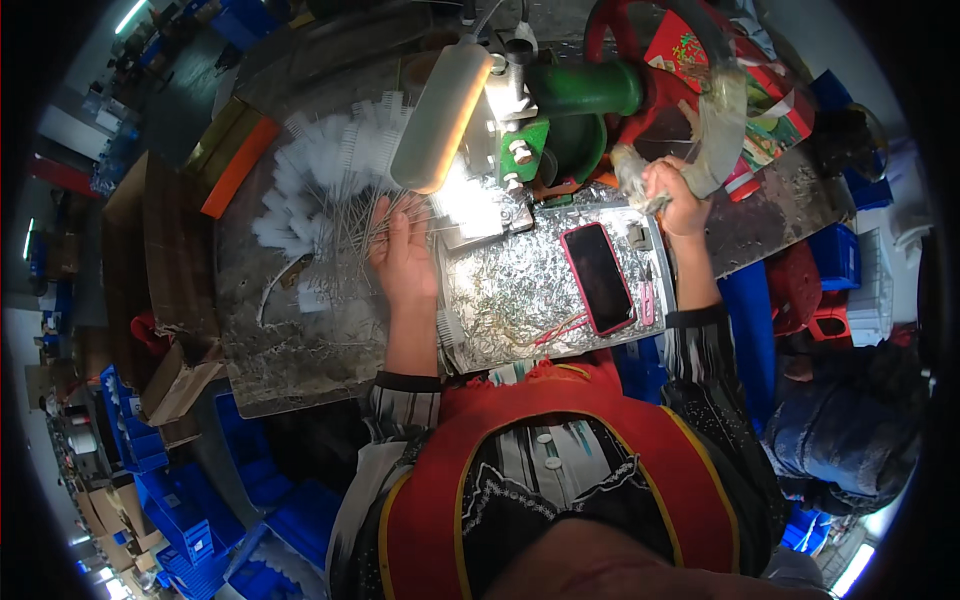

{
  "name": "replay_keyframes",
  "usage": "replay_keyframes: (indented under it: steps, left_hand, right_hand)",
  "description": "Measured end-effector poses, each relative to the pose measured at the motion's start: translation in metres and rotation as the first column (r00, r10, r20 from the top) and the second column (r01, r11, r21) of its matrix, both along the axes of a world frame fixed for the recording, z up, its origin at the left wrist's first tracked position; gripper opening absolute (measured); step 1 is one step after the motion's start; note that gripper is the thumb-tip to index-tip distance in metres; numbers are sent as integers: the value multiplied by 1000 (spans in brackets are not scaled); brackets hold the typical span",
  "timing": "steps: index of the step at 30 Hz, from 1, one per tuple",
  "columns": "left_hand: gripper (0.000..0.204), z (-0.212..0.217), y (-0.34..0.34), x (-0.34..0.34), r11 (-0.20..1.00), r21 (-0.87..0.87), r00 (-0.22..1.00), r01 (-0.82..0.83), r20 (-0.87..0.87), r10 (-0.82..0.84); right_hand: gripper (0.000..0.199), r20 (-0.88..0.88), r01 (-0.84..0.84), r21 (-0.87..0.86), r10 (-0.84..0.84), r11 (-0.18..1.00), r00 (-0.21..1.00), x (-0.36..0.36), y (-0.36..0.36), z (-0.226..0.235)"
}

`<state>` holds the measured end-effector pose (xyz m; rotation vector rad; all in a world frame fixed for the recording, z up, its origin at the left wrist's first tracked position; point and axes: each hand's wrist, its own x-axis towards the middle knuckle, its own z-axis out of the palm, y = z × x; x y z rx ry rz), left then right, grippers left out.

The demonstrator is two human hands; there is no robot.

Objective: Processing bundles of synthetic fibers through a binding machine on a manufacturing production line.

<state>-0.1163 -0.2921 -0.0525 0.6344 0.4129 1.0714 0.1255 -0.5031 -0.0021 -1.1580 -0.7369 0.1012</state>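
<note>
My left hand (403, 258) is palm up at the press, its fingers closed around thin wire at the edge of a pile of white wire-stemmed brushes (310, 180). Glare and crossing stems partly hide the fingertips. My right hand (680, 200) grips the cloth-wrapped lever (632, 175) of a green hand press (585, 90) with a red wheel. Close to my left hand, the press's working end is washed out by a bright lamp (443, 118).
A foil-covered tray (500, 290) in front of the press bears a phone (598, 278) in a pink case and a pink-handled cutter (647, 302). Cardboard boxes (150, 250) stand left of the worktable (300, 365). Blue bins (180, 510) are at lower left.
</note>
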Motion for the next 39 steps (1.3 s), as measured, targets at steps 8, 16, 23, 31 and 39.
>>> replay_keyframes:
  steps: [8,16,23,31,39]
  left_hand:
    - [41,5,1,6,998,15,998,-59,-25,59]
    - [43,5,-5,11,999,30,997,-44,-67,45]
    - [44,3,-6,14,999,27,999,-32,-41,33]
    - [44,6,-6,14,998,23,997,-54,-49,55]
    - [36,12,5,6,999,35,1000,17,-13,-17]
  right_hand:
    - [22,-225,29,-312,-104,950,969,-17,-5,82]
    - [21,-258,70,-308,-154,949,954,-16,-5,80]
    - [25,-259,7,-404,-122,915,958,-10,-9,91]
    - [24,-174,90,-346,-158,934,972,-17,-4,73]
    - [11,-56,-1,-2,1,1000,998,3,-7,4]
